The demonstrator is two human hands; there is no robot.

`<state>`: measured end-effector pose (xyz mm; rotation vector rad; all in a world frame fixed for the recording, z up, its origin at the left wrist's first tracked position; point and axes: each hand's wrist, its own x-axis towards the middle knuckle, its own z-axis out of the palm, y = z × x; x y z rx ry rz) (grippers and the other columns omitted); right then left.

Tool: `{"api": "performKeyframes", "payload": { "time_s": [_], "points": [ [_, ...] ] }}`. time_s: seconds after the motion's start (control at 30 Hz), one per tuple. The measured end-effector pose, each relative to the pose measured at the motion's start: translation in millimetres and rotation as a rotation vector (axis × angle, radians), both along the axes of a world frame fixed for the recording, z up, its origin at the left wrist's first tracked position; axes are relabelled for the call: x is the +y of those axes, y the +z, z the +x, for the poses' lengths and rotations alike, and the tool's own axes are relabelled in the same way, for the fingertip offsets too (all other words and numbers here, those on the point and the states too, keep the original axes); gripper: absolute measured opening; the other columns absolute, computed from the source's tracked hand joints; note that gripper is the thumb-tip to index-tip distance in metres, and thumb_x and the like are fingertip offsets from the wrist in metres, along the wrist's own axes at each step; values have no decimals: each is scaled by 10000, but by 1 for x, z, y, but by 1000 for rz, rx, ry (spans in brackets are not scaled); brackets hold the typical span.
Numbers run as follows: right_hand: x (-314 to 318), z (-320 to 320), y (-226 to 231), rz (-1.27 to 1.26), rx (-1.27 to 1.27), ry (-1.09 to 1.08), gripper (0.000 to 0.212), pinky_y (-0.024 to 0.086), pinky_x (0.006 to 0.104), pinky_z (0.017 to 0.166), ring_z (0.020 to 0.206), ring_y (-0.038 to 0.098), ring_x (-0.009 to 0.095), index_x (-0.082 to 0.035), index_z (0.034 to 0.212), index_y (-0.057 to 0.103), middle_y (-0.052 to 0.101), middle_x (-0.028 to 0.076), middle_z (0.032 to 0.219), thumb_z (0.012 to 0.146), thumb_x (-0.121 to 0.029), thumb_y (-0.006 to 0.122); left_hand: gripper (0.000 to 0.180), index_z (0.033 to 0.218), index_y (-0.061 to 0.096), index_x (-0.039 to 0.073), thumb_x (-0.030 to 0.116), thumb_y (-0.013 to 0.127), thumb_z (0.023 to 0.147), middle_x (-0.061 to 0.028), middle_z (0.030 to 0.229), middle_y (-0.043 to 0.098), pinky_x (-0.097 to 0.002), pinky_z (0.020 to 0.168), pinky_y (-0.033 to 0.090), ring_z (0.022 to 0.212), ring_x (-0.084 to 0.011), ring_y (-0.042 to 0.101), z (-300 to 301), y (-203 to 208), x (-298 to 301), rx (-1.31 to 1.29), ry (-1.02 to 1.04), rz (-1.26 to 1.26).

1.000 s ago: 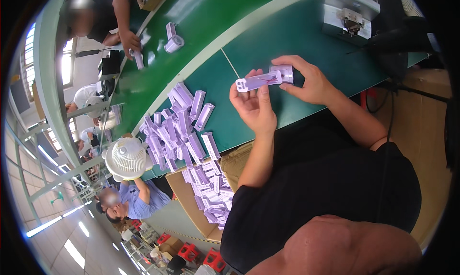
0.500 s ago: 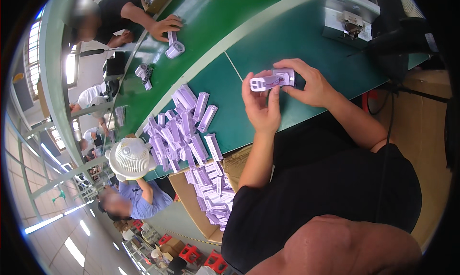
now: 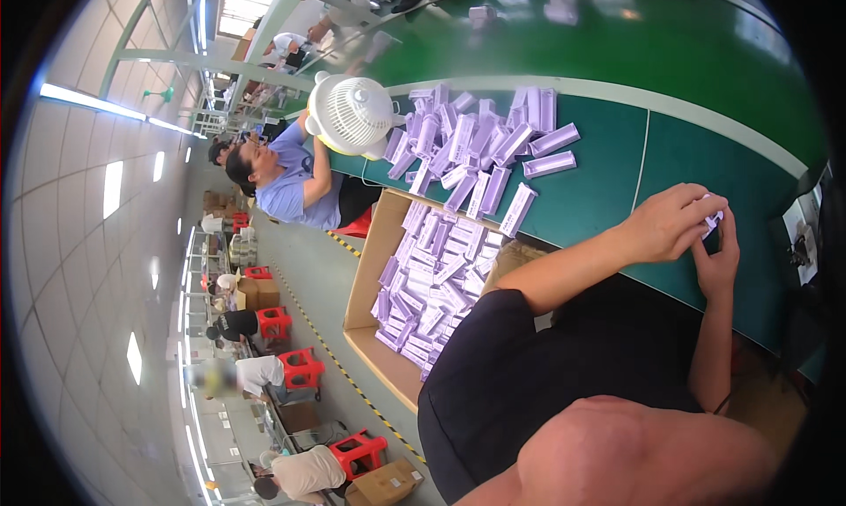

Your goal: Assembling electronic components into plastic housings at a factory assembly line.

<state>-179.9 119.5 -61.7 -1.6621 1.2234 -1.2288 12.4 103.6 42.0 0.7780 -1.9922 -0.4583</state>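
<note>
A lilac plastic housing [image 3: 713, 217] is held between my two hands above the green work table, at the right of the view. My left hand [image 3: 677, 222] has its fingers bent over the housing from the left and hides most of it. My right hand [image 3: 718, 261] grips it from the near right side, fingers pointing up. Only a small pale end of the housing shows between the fingers. To the left, a heap of lilac plastic housings [image 3: 463, 145] lies on the table, with a few loose ones at its right edge.
A cardboard box [image 3: 363, 299] full of lilac parts stands left of my body. Beyond the heap are a white fan [image 3: 352, 114] and a person in a blue shirt [image 3: 295, 180]. A green conveyor belt [image 3: 608, 52] runs behind the table. Metal equipment [image 3: 802, 241] stands at far right.
The view has swung, so the heap and box sit further right and my hands near the right edge. My left hand has closed over the housing, which was more exposed before.
</note>
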Motion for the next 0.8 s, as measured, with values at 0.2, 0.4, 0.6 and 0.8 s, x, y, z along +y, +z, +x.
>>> {"api": "performKeyframes", "payload": {
  "time_s": [0.2, 0.4, 0.6, 0.8],
  "points": [
    [0, 4, 11, 24, 86, -68, 674, 452, 363, 1087, 1304, 590, 248, 26, 1509, 456, 613, 174, 1410, 913, -83, 753, 431, 1282, 621, 64, 75, 715, 862, -175, 1098, 642, -426, 810, 564, 984, -365, 662, -3, 0, -12, -4, -21, -13],
    [-1, -1, 6, 4, 114, -76, 662, 472, 353, 1059, 1271, 616, 267, 29, 1509, 454, 637, 180, 1371, 929, -101, 746, 439, 1268, 633, 71, 88, 738, 841, -160, 1087, 658, -422, 790, 570, 980, -346, 670, -4, 0, -20, 51, -73, -11],
    [6, 7, 30, -4, 147, -154, 626, 454, 363, 1091, 1301, 596, 262, 9, 1489, 490, 629, 162, 1388, 931, -97, 753, 420, 1251, 658, 83, 132, 766, 847, -110, 1017, 687, -395, 747, 577, 905, -307, 692, -4, -14, -35, 82, -146, 19],
    [14, -20, 73, -219, 92, -328, 494, 431, 371, 1124, 1307, 584, 255, 25, 1413, 559, 618, 155, 1403, 943, 16, 711, 453, 1263, 644, 115, 199, 796, 845, -106, 995, 676, -414, 757, 572, 899, -325, 687, -12, -11, -50, 43, -171, 62]
  ]
}}
